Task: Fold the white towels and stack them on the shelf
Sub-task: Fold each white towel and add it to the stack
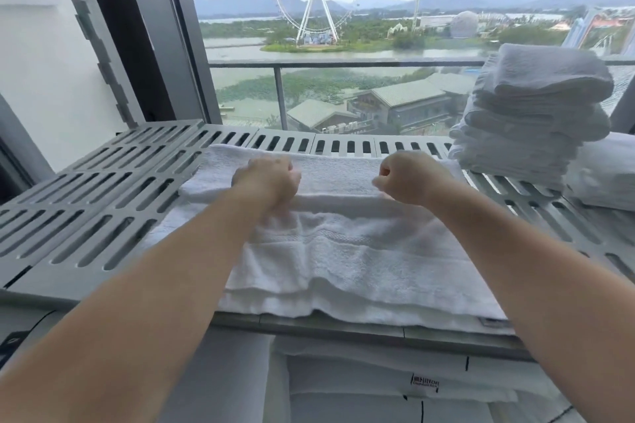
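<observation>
Nearest, below the working level: white labelled linens (378, 385), count unclear because the layers overlap.

On the grey slatted shelf (103, 203): 1 towel (343, 257), lying flat across the front edge and partly folded. Its far portion is doubled back into a raised band.

Hands: 2, set apart along that band. The left hand (266, 178) and right hand (407, 178) are both curled with knuckles up, and each appears to pinch the folded edge. The fingertips are hidden, so the grip is a judgement.

Far right on the same shelf: 1 stack (529, 113) of folded white towels, several layers high. An exact count is not possible. Just beside it lies 1 white bundle (604, 175), cut off by the frame.

Beyond is the window (343, 45).

Status: task well under way. The stack is built and this towel is mid-fold. It needs further folds and then placing on the stack.
</observation>
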A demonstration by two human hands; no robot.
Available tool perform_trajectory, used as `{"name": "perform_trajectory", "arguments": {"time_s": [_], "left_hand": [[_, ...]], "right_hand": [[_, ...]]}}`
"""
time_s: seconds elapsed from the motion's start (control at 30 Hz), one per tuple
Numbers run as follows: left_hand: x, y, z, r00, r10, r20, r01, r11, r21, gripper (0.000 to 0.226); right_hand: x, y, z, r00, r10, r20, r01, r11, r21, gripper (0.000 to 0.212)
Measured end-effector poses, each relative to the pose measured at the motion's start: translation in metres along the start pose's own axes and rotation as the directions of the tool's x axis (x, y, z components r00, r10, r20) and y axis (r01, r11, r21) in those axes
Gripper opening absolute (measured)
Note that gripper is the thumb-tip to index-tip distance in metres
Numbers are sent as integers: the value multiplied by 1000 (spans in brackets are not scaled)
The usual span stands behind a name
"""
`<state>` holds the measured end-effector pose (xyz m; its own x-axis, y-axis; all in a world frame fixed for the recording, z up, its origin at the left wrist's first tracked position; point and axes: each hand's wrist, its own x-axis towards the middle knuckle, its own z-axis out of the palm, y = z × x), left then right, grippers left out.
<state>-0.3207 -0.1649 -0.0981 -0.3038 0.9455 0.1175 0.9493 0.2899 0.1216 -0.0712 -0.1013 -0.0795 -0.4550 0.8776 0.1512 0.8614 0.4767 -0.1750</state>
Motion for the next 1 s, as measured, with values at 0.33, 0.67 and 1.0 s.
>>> {"name": "perform_trajectory", "arguments": {"time_s": [0.33,0.67,1.0], "left_hand": [[3,-52,17,989,3,150,-9,999,38,69],[13,-53,19,992,-2,128,-3,999,42,72],[-25,-31,0,907,-373,195,334,920,205,82]], "right_hand": [[13,4,40,992,92,-82,-92,996,4,23],[-10,19,45,991,128,39,-128,992,-3,55],[-60,8,35,882,453,129,-436,889,-140,69]]}}
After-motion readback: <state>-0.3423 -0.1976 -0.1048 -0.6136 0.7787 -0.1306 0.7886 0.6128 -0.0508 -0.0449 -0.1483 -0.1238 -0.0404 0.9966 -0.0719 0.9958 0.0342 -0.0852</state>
